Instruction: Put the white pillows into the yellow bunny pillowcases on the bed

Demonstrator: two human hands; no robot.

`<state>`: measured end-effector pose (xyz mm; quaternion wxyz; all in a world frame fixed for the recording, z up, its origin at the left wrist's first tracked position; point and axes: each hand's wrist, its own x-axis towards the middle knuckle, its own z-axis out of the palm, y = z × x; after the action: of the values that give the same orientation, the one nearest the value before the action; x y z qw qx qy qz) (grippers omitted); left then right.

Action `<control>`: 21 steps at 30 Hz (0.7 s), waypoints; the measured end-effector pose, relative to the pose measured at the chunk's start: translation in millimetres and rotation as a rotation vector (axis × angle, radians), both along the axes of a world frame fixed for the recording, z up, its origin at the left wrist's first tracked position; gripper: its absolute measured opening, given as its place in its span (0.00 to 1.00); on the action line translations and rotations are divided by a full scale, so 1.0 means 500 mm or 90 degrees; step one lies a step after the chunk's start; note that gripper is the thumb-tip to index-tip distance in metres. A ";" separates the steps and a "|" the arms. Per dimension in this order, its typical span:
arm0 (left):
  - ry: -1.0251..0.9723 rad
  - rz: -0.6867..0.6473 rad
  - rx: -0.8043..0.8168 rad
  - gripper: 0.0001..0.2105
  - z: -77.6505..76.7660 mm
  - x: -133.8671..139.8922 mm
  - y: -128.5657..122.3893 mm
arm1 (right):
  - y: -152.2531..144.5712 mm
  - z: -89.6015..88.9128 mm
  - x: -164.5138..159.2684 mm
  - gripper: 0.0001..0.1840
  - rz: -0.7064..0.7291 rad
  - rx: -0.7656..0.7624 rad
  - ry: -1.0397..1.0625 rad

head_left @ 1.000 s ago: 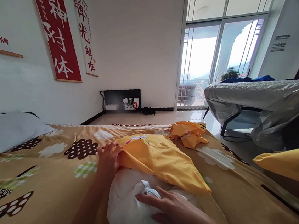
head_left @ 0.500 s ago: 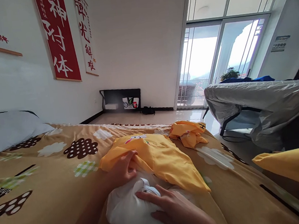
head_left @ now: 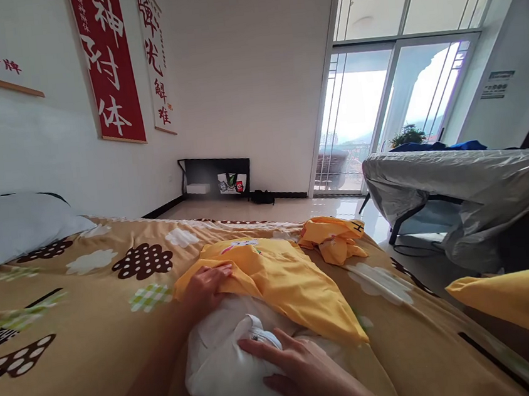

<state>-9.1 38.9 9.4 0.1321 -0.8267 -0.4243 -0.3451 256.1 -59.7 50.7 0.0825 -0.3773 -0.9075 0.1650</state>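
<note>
A stuffed white cushion [head_left: 230, 371] lies in front of me on the bed, a zipper and a raised white flap showing on top. My right hand [head_left: 306, 370] grips it from the right, index finger beside the zipper and thumb lower down. A yellow cloth cover [head_left: 297, 283] with a cartoon print at its far end spreads just beyond, its near edge over the far part of the cushion. At that cover's left side, my left hand [head_left: 207, 286] holds the cloth with fingers over the top; its thumb is hidden.
A crumpled yellow cloth [head_left: 332, 238] lies farther back on the patterned bedspread [head_left: 93, 329]. At the left is a white pillow [head_left: 21, 223]. Another yellow piece [head_left: 511, 298] juts in at the right edge, below a plastic-covered table [head_left: 459, 165].
My left hand has slid slightly left and its fingers now lie flatter over the yellow cover's edge. The right hand stays on the white cushion, almost unmoved.
</note>
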 end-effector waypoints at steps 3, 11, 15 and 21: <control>-0.013 0.087 -0.071 0.20 0.010 -0.044 0.001 | 0.005 -0.011 0.003 0.32 -0.029 0.041 0.048; 0.080 0.145 -0.268 0.31 0.036 -0.030 -0.025 | 0.068 -0.032 0.050 0.24 -0.219 0.129 0.263; -0.041 0.163 0.092 0.19 0.052 0.007 -0.043 | 0.091 -0.020 0.096 0.23 -0.298 0.287 0.414; -0.245 0.082 0.183 0.11 0.054 0.063 -0.059 | 0.065 0.019 0.150 0.22 -0.416 0.444 0.460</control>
<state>22.6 9.2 36.5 0.1869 -0.6899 -0.4399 -0.5436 331.3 -27.4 60.2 0.5512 -0.5078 -0.6595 -0.0587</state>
